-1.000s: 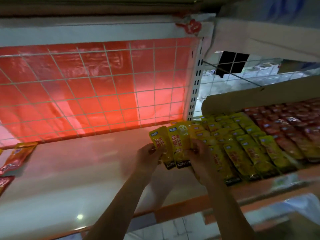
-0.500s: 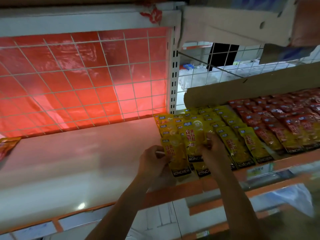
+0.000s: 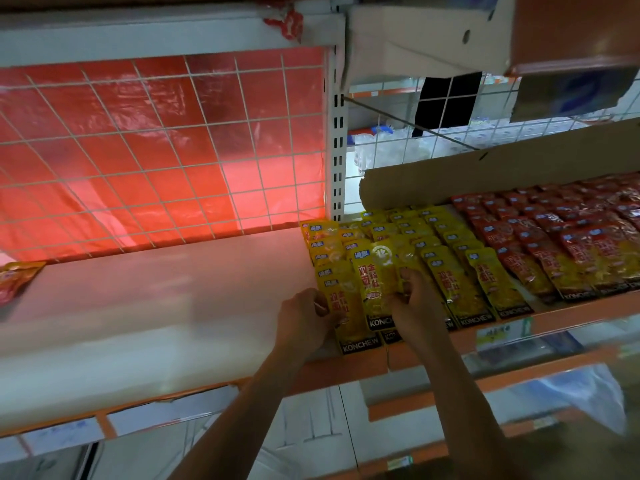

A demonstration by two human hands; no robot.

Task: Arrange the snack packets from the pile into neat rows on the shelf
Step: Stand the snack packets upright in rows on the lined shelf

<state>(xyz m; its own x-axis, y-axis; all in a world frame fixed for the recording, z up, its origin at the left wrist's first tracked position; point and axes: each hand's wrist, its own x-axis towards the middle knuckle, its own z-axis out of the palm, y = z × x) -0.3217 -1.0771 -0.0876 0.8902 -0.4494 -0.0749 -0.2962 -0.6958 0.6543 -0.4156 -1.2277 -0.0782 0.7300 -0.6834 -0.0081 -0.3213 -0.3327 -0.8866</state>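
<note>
Yellow snack packets (image 3: 446, 271) lie in overlapping rows on the shelf (image 3: 156, 299), with red packets (image 3: 540, 244) in rows to their right. My left hand (image 3: 304, 320) pinches the lower left edge of the leftmost yellow packet (image 3: 341, 306) near the shelf's front. My right hand (image 3: 415, 303) grips the neighbouring yellow packet (image 3: 375, 282), fingers curled over its right side. Both packets lie flat at the front of the two leftmost rows.
A red-backed wire grid (image 3: 156, 150) closes the back of the left bay. A white slotted upright (image 3: 337, 140) divides the bays. A cardboard flap (image 3: 485, 174) stands behind the rows. One red-orange packet (image 3: 17, 278) lies at the far left. The orange shelf lip (image 3: 346, 368) runs below my hands.
Both hands brought the two yellow packets down from a raised hold and laid them onto the front of the leftmost rows. The view shifted left and closer.
</note>
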